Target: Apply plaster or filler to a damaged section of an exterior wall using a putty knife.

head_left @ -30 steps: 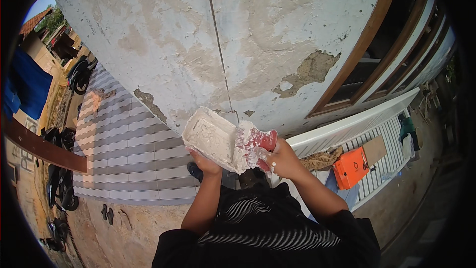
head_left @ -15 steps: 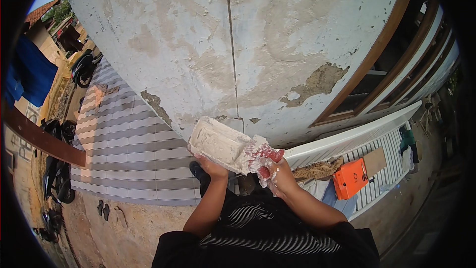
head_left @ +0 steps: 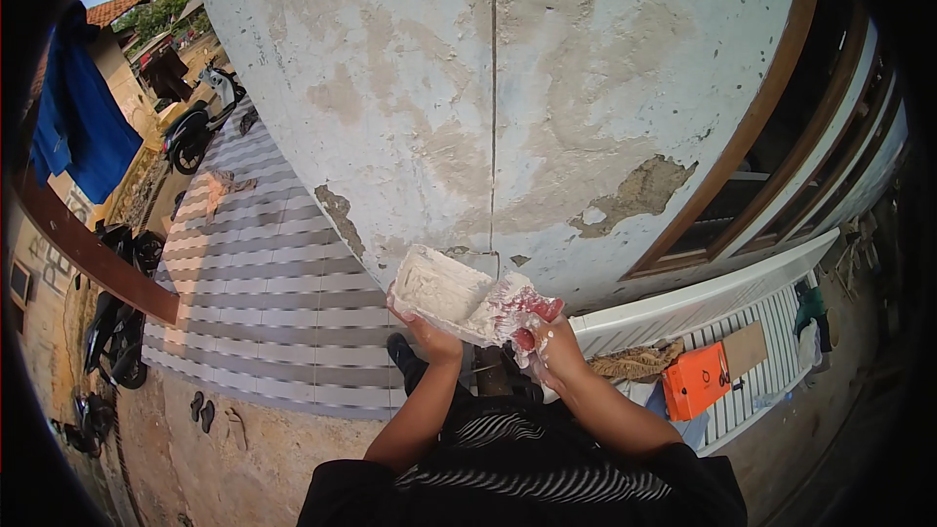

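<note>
My left hand (head_left: 432, 340) supports a putty-smeared, rectangular tray (head_left: 447, 319) from its near left side, fingers wrapped beneath it. Pale wet putty (head_left: 439, 285) fills the tray. In my right hand (head_left: 558, 353) is a putty-caked scraper (head_left: 540, 308) with red showing through the white coating. Its blade is hidden under putty and rests at the tray's right end. White smears cover my right fingers. Just beyond both hands rises a pale blue wall (head_left: 390, 137), patched with beige putty and split by a vertical groove.
Right of me, a white slatted bench (head_left: 752, 332) carries an orange box (head_left: 695, 381) and cloths. Brown-framed windows (head_left: 722, 205) line the wall's right side. Striped tiles (head_left: 264, 332) spread left, with sandals (head_left: 202, 412) nearby. A brown post (head_left: 107, 263) and motorcycles (head_left: 190, 132) stand farther left.
The view has tilted up and turned slightly left, so wall and bench sit lower and further right. Both hands, still holding tray and scraper, appear slightly right and lower.
</note>
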A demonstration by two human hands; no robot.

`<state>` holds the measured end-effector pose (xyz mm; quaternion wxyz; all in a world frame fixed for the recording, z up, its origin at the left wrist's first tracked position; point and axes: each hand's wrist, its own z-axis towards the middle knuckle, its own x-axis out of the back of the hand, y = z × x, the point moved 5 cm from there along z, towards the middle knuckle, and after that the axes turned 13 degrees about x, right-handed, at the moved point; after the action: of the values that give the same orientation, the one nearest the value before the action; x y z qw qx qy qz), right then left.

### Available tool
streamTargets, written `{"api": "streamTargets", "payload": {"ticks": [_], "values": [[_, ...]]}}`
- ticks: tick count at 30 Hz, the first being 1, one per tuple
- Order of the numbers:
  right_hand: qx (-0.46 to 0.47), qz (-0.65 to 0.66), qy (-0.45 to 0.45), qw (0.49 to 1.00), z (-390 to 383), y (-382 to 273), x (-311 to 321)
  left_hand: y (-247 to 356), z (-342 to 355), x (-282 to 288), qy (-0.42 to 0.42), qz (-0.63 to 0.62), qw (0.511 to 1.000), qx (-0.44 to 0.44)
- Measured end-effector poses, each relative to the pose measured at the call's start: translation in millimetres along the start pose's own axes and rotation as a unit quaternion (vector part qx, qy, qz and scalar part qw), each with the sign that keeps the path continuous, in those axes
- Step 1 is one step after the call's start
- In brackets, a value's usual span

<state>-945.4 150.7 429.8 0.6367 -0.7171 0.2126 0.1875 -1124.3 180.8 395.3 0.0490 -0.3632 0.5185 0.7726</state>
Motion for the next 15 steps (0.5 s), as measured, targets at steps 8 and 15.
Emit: {"api": "streamTargets", "payload": {"ticks": [8,15], "values": [[-0.047,0.089,0.025,0.995,10,13,0,-19,-3,27,-0.017,-0.048,0.998,0.041],[-0.055,0.141,-0.01,0.988,18,2,-5,20,-15,-9,-0.029,-0.203,0.948,0.243]]}}
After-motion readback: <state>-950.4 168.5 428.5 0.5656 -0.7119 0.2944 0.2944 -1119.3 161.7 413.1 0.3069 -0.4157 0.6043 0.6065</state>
